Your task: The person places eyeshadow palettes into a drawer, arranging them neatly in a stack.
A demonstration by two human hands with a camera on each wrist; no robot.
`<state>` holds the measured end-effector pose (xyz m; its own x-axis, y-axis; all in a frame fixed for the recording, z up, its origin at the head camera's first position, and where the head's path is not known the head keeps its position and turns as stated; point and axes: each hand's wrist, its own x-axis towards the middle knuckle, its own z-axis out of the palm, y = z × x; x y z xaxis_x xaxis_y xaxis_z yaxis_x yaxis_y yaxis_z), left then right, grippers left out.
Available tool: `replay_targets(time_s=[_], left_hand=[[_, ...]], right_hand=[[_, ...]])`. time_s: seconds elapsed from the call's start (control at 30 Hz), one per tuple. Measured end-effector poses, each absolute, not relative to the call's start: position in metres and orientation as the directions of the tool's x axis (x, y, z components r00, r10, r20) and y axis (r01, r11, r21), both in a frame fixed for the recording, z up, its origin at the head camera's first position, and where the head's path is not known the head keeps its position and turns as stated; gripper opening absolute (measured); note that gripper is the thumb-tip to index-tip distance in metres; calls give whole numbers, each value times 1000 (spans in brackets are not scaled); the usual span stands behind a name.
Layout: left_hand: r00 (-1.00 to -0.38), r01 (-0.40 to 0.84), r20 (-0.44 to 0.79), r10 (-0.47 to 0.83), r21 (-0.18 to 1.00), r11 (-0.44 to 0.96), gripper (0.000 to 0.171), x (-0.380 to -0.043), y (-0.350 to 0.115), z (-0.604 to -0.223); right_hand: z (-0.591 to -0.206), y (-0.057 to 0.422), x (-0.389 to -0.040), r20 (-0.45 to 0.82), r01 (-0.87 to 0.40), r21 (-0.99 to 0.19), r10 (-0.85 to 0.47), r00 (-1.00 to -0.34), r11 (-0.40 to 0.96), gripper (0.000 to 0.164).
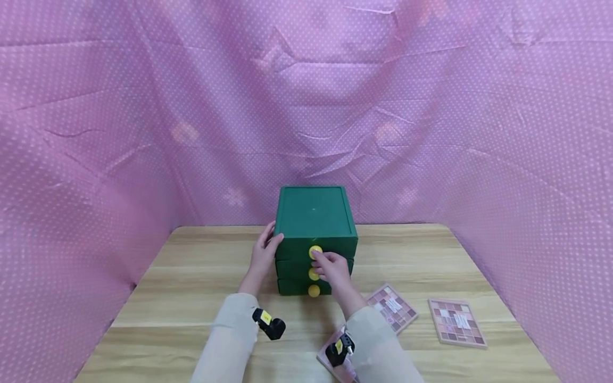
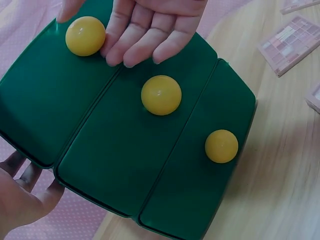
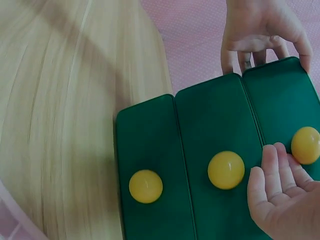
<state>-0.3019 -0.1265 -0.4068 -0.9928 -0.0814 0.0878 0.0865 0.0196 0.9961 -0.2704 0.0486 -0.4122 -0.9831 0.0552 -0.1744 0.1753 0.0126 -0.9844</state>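
Note:
A green drawer cabinet [image 1: 313, 213] with three stacked drawers stands on the table, each front bearing a round yellow knob. My left hand [image 1: 262, 255] rests against the cabinet's left side, its thumb at the top front corner and the other fingers along the side. At the top knob [image 2: 85, 36], my right hand [image 1: 332, 268] holds on with thumb and index finger on either side. Its other fingers extend in front of the middle drawer, near the middle knob [image 3: 226, 170]. Below them sits the bottom knob [image 1: 313, 291]. All three drawer fronts lie flush.
Right of the cabinet lie two pink eyeshadow palettes, one angled near the right forearm [image 1: 395, 308] and one farther right [image 1: 457, 323]. Another pink palette [image 1: 330, 357] is partly hidden under the right wrist. Pink dotted cloth [image 1: 311, 106] surrounds the wooden table [image 1: 191, 319].

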Motion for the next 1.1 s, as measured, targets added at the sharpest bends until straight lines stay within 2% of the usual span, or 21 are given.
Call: replay_targets(time_s=[0.27,0.5,0.9,1.1], left_hand=[[-996,66,66,-65,998,-8,53,-302,-126,-406],[-998,48,47,-47,998,-35,53,-303,-124,-402],[-999,-27,-29,-26,996,-83,52,-299,-126,-400],[-999,-44,-45,-4,995,-90,52,-298,-128,-397]], right_hand=[[-411,45,-273,-195,194,-981,76,-978,-26,41],[-411,47,-270,-201,201,-979,81,-976,-3,41],[-414,47,-253,-167,165,-986,68,-984,-40,32],[-415,47,-243,-177,176,-984,56,-983,-32,35]])
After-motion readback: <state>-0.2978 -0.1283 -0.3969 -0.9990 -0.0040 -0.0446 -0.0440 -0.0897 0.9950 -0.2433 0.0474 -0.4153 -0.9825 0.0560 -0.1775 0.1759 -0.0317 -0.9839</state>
